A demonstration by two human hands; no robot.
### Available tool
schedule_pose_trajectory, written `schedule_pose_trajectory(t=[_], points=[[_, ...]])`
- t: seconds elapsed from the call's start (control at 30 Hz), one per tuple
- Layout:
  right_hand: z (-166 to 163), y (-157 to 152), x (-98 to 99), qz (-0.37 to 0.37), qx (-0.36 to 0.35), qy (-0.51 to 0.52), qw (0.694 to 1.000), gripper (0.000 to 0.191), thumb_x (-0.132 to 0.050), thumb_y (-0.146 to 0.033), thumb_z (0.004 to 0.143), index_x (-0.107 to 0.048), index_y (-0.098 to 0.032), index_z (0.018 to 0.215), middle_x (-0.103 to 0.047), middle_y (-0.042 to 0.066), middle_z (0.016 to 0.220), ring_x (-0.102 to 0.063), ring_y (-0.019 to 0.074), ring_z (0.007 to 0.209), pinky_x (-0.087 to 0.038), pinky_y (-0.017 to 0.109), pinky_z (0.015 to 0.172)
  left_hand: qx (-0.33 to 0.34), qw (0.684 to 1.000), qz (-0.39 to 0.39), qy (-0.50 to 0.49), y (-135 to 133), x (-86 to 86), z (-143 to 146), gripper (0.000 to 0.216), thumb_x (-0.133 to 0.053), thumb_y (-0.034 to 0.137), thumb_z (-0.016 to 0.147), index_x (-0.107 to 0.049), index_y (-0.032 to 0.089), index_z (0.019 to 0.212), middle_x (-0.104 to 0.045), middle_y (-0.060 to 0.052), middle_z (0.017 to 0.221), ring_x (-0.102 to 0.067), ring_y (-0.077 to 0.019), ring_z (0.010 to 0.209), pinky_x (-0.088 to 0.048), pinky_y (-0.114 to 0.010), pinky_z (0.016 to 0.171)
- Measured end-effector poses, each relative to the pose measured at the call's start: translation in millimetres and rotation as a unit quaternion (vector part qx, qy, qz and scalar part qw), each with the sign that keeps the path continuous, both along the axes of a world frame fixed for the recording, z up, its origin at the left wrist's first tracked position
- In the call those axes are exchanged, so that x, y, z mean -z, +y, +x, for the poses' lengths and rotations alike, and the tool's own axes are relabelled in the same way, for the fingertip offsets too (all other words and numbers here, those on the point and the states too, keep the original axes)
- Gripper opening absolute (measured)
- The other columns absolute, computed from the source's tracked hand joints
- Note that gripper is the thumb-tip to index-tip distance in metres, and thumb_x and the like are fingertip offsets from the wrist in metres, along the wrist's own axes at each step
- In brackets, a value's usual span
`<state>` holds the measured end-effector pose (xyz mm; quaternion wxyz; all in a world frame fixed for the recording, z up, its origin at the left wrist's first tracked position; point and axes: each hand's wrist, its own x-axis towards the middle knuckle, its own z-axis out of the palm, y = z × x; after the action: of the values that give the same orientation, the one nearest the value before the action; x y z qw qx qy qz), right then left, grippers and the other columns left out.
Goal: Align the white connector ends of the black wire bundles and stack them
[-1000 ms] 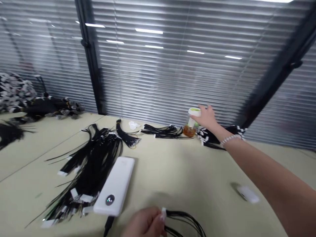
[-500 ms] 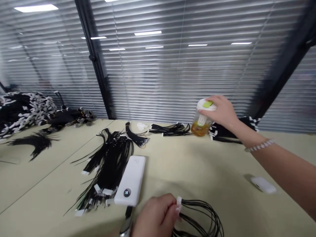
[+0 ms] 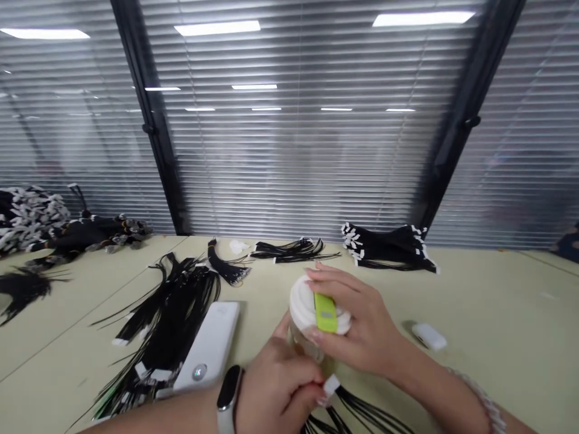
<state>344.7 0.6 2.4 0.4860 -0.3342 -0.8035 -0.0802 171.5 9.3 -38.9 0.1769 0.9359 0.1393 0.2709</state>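
A clear drinking bottle point(image 3: 302, 345) with a white lid and green tab stands in front of me, its lower part mostly hidden by my hands. My right hand point(image 3: 357, 313) is closed round the lid from the right. Between thumb and fingers, my left hand point(image 3: 283, 380) pinches the white connector end of a black wire harness point(image 3: 368, 411). Fingers of that same hand also lie against the bottle's left side. The harness loops down out of the bottom of the view.
A white power bank point(image 3: 210, 343) lies left beside a heap of black cables point(image 3: 169, 328). More cable bundles point(image 3: 384, 247) lie along the back by the blinds. Further left is a pile of white-ended cables point(image 3: 31, 214). A small white object point(image 3: 429, 336) sits at right.
My right hand has brought the bottle from the back of the table to my left hand, which now touches it. The harness stays in my left hand. The view has shifted right.
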Motion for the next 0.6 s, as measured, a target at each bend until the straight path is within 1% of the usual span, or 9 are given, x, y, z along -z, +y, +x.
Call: schedule_pose_trajectory(t=[0.1, 0.17, 0.23, 0.3, 0.37, 0.43, 0.47, 0.53, 0.6], points=[[-1.3, 1.8, -2.3, -0.037, -0.003, 0.024, 0.999, 0.039, -0.067, -0.033, 0.064, -0.059, -0.017, 0.099, -0.063, 0.011, 0.103, -0.057, 0.0233, 0.099, -0.044, 0.044, 0.088, 0.014, 0.999, -0.003, -0.038, 1.4, 1.9, 5.5, 0.023, -0.04, 0.022, 0.081, -0.052, 0.019, 0.062, -0.054, -0.001, 0.053, -0.048, -0.0144, 0.057, -0.038, -0.038, 0.082], [-2.9, -0.4, -4.5, -0.098, -0.001, 0.072, 0.993, 0.03, -0.065, -0.033, 0.067, -0.062, -0.018, 0.093, -0.064, 0.009, 0.101, -0.057, 0.0229, 0.099, -0.044, 0.042, 0.089, 0.031, 0.997, 0.0, -0.067, 1.9, 3.1, 7.5, 0.023, -0.041, 0.022, 0.08, -0.05, 0.018, 0.059, -0.052, -0.002, 0.055, -0.048, -0.0155, 0.063, -0.038, -0.036, 0.08], [-3.3, -3.7, -9.9, -0.169, -0.001, 0.133, 0.977, 0.02, -0.063, -0.034, 0.07, -0.065, -0.02, 0.085, -0.066, 0.007, 0.097, -0.058, 0.0221, 0.098, -0.044, 0.039, 0.089, 0.04, 0.996, -0.007, -0.076, 1.7, 2.7, 8.5, 0.022, -0.041, 0.02, 0.08, -0.048, 0.018, 0.059, -0.052, -0.002, 0.057, -0.048, -0.0161, 0.067, -0.037, -0.036, 0.081], [-0.1, -4.5, -18.9, -0.26, 0.002, 0.192, 0.946, 0.022, -0.064, -0.036, 0.07, -0.065, -0.021, 0.087, -0.067, 0.006, 0.093, -0.061, 0.0215, 0.091, -0.048, 0.036, 0.081, 0.051, 0.996, -0.02, -0.066, 1.3, 1.3, 8.8, 0.021, -0.041, 0.019, 0.08, -0.047, 0.018, 0.06, -0.052, -0.001, 0.058, -0.047, -0.0153, 0.066, -0.036, -0.036, 0.082], [6.9, -1.2, -29.2, -0.358, 0.005, 0.224, 0.907, 0.04, -0.067, -0.037, 0.066, -0.06, -0.023, 0.103, -0.068, 0.005, 0.087, -0.063, 0.0213, 0.082, -0.051, 0.034, 0.07, 0.071, 0.995, -0.023, -0.071, 1.4, 0.8, 8.8, 0.019, -0.039, 0.018, 0.08, -0.045, 0.018, 0.061, -0.05, 0.0, 0.057, -0.046, -0.0144, 0.062, -0.036, -0.037, 0.083], [14.2, 5.6, -36.9, -0.422, 0.0, 0.225, 0.878, 0.057, -0.07, -0.037, 0.064, -0.051, -0.026, 0.116, -0.067, 0.003, 0.083, -0.063, 0.0208, 0.078, -0.05, 0.031, 0.065, 0.078, 0.994, -0.02, -0.077, 2.5, 2.6, 8.8, 0.018, -0.037, 0.017, 0.08, -0.043, 0.019, 0.062, -0.047, 0.001, 0.054, -0.044, -0.0132, 0.055, -0.036, -0.039, 0.084], [16.5, 9.5, -38.5, -0.438, -0.009, 0.222, 0.871, 0.057, -0.069, -0.037, 0.065, -0.049, -0.026, 0.117, -0.067, 0.003, 0.082, -0.063, 0.0205, 0.079, -0.049, 0.031, 0.065, 0.075, 0.994, -0.016, -0.078, 3.5, 4.3, 8.8, 0.018, -0.036, 0.017, 0.08, -0.042, 0.019, 0.063, -0.047, 0.002, 0.052, -0.043, -0.0128, 0.053, -0.036, -0.041, 0.085], [16.5, 16.1, -36.8, -0.463, -0.035, 0.249, 0.85, 0.048, -0.065, -0.041, 0.069, -0.052, -0.025, 0.113, -0.066, 0.004, 0.084, -0.062, 0.0199, 0.081, -0.048, 0.03, 0.068, 0.067, 0.995, -0.007, -0.074, 6.1, 8.8, 8.8, 0.019, -0.037, 0.018, 0.081, -0.044, 0.019, 0.064, -0.048, 0.003, 0.051, -0.045, -0.0126, 0.051, -0.036, -0.043, 0.089], [11.1, 19.0, -30.1, -0.491, -0.068, 0.321, 0.807, 0.043, -0.06, -0.043, 0.072, -0.053, -0.022, 0.11, -0.066, 0.004, 0.083, -0.061, 0.0194, 0.082, -0.047, 0.03, 0.069, 0.067, 0.995, 0.009, -0.071, 9.0, 13.8, 8.3, 0.019, -0.04, 0.02, 0.083, -0.05, 0.02, 0.067, -0.052, 0.002, 0.054, -0.051, -0.0138, 0.056, -0.036, -0.042, 0.092]])
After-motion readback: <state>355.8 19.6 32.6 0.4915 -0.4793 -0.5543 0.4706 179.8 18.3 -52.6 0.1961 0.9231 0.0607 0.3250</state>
